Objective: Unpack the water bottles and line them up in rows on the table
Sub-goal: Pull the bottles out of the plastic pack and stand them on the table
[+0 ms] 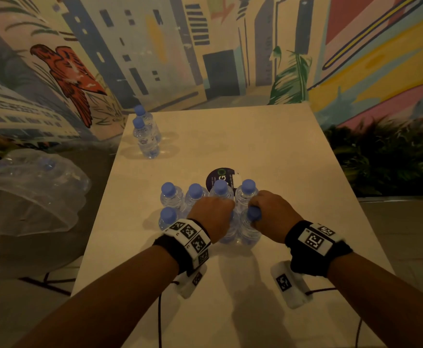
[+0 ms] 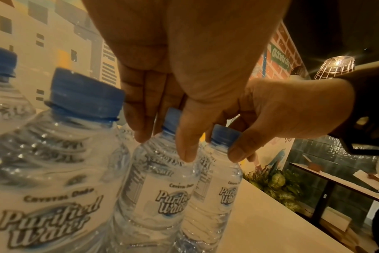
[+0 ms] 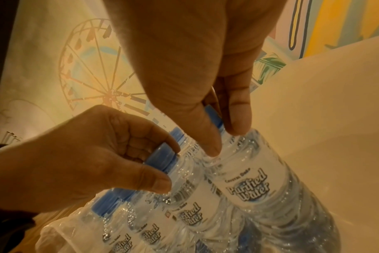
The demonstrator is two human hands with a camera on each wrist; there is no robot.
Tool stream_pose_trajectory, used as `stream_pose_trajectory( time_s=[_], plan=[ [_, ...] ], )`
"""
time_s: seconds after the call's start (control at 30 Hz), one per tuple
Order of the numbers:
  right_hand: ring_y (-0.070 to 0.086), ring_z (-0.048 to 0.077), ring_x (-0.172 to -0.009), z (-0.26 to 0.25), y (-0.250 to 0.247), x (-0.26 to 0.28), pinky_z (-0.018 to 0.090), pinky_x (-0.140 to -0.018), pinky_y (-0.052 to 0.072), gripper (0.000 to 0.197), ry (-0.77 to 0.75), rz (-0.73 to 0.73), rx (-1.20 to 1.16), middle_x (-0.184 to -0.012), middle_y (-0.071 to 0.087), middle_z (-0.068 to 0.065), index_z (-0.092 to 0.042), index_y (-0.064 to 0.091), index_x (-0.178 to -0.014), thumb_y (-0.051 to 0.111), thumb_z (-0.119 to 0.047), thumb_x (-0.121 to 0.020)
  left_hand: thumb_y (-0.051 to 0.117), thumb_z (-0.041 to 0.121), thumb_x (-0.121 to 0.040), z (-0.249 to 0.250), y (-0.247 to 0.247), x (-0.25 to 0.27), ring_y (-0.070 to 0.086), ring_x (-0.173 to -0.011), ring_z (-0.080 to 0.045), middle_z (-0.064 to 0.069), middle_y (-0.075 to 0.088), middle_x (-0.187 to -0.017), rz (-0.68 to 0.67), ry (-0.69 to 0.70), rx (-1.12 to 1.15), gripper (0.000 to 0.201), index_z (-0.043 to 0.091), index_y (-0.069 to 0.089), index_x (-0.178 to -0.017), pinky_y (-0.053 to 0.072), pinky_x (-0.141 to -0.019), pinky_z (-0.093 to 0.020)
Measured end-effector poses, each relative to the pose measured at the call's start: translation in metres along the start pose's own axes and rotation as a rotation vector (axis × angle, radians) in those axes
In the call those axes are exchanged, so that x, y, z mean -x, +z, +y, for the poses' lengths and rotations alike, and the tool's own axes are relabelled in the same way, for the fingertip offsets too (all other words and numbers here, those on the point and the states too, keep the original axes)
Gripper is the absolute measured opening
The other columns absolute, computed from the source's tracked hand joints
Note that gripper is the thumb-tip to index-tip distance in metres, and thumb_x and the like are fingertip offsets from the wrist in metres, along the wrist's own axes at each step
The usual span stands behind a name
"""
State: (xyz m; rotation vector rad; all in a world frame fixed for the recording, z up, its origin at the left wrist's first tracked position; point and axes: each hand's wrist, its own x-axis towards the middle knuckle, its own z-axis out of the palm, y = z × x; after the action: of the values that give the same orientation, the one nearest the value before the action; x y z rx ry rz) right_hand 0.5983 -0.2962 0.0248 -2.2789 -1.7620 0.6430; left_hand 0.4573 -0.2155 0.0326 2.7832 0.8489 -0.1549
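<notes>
Several clear water bottles with blue caps [image 1: 195, 197] stand clustered in the middle of the pale table [image 1: 293, 159]. My left hand [image 1: 214, 212] grips the neck of a near-row bottle [image 2: 160, 184], thumb and fingers pinching just under its cap. My right hand [image 1: 258, 214] pinches the cap of the neighbouring bottle [image 1: 249, 232] at the cluster's near right corner; in the right wrist view that hand [image 3: 225, 138] closes round the neck of this bottle [image 3: 249, 179]. Both bottles stand on the table. Two more bottles [image 1: 146, 136] stand in line at the far left edge.
A crumpled clear plastic wrap [image 1: 30, 192] with a bottle inside lies on a seat left of the table. Loose plastic film [image 3: 61, 231] clings to the cluster's left side. A dark round sticker [image 1: 220, 175] sits behind the cluster. Plants [image 1: 386, 159] border the right side.
</notes>
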Motion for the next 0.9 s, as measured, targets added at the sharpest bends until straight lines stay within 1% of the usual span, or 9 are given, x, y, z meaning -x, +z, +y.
stream_pose_trajectory(
  time_s=[0.13,0.33,0.47,0.53,0.63,0.7,0.77,0.83,0.9],
  plan=[
    [0.057,0.031,-0.092,0.000,0.000,0.001,0.027,-0.068,0.034,0.015,-0.002,0.008,-0.009,-0.092,0.051,0.009,-0.006,0.061,-0.094,0.062,-0.011,-0.080,0.048,0.017,-0.091,0.000,-0.001,0.001,0.064,-0.085,-0.028,-0.010,0.067,-0.093,0.002,-0.003,-0.003,0.013,0.010,0.059,-0.090,0.045,-0.070,-0.033],
    [0.057,0.031,-0.090,0.000,0.002,0.000,0.027,-0.069,0.034,0.016,0.003,0.011,-0.007,-0.103,0.057,0.014,-0.007,0.060,-0.095,0.063,-0.012,-0.080,0.048,0.016,-0.091,0.002,-0.003,0.000,0.064,-0.086,-0.029,-0.010,0.067,-0.093,-0.004,-0.010,-0.019,0.013,0.010,0.059,-0.090,0.048,-0.072,-0.035],
    [0.045,0.020,-0.079,-0.002,-0.001,0.004,0.026,-0.069,0.033,0.017,0.012,0.004,-0.016,-0.092,0.048,0.006,-0.007,0.060,-0.097,0.062,-0.015,-0.082,0.049,0.017,-0.091,0.002,-0.003,0.001,0.065,-0.090,-0.028,-0.010,0.067,-0.098,0.009,0.003,-0.017,0.013,0.010,0.059,-0.095,0.047,-0.073,-0.035],
    [0.043,0.017,-0.079,-0.002,-0.005,0.009,0.025,-0.070,0.034,0.022,0.014,0.011,-0.012,-0.093,0.044,0.001,-0.011,0.059,-0.102,0.064,-0.018,-0.082,0.055,0.024,-0.087,-0.002,-0.008,0.008,0.064,-0.093,-0.027,-0.007,0.066,-0.103,0.071,0.006,0.058,0.017,0.014,0.058,-0.100,0.048,-0.075,-0.035],
    [0.052,0.019,-0.079,-0.003,-0.010,0.024,0.025,-0.070,0.040,0.032,-0.016,0.110,-0.030,-0.103,0.052,0.002,-0.016,0.057,-0.109,0.069,-0.022,-0.080,0.064,0.037,-0.080,-0.022,-0.031,0.030,0.065,-0.090,-0.023,-0.004,0.068,-0.102,0.307,-0.034,0.260,0.035,0.016,0.062,-0.108,0.051,-0.079,-0.034],
    [0.049,0.007,-0.064,-0.007,-0.013,0.035,0.017,-0.062,0.038,0.031,-0.094,0.183,-0.058,-0.098,0.057,0.001,-0.015,0.061,-0.105,0.073,-0.021,-0.076,0.064,0.040,-0.076,-0.048,-0.053,0.053,0.066,-0.076,-0.022,-0.003,0.071,-0.085,0.462,-0.109,0.350,0.032,0.013,0.068,-0.094,0.053,-0.071,-0.031],
    [0.040,-0.008,-0.057,-0.018,-0.016,0.042,0.008,-0.059,0.029,0.031,-0.182,0.196,-0.093,-0.088,0.056,-0.005,-0.016,0.064,-0.099,0.078,-0.021,-0.073,0.065,0.041,-0.074,-0.086,-0.067,0.078,0.063,-0.064,-0.019,0.000,0.069,-0.072,0.551,-0.256,0.387,0.028,0.013,0.068,-0.081,0.051,-0.065,-0.027],
    [0.045,-0.012,-0.058,-0.036,-0.018,0.046,0.007,-0.060,0.030,0.029,-0.252,0.164,-0.166,-0.082,0.054,-0.012,-0.020,0.065,-0.097,0.078,-0.025,-0.072,0.073,0.030,-0.076,-0.126,-0.071,0.103,0.060,-0.062,-0.019,-0.002,0.068,-0.068,0.536,-0.442,0.357,0.019,0.012,0.068,-0.077,0.051,-0.067,-0.029],
    [0.046,-0.015,-0.061,-0.062,-0.020,0.047,0.004,-0.060,0.035,0.025,-0.333,0.129,-0.216,-0.079,0.053,-0.017,-0.026,0.065,-0.095,0.073,-0.032,-0.073,0.073,0.022,-0.078,-0.168,-0.069,0.127,0.060,-0.067,-0.022,-0.008,0.068,-0.071,0.490,-0.603,0.314,0.013,0.010,0.069,-0.077,0.051,-0.072,-0.032]
  ],
)
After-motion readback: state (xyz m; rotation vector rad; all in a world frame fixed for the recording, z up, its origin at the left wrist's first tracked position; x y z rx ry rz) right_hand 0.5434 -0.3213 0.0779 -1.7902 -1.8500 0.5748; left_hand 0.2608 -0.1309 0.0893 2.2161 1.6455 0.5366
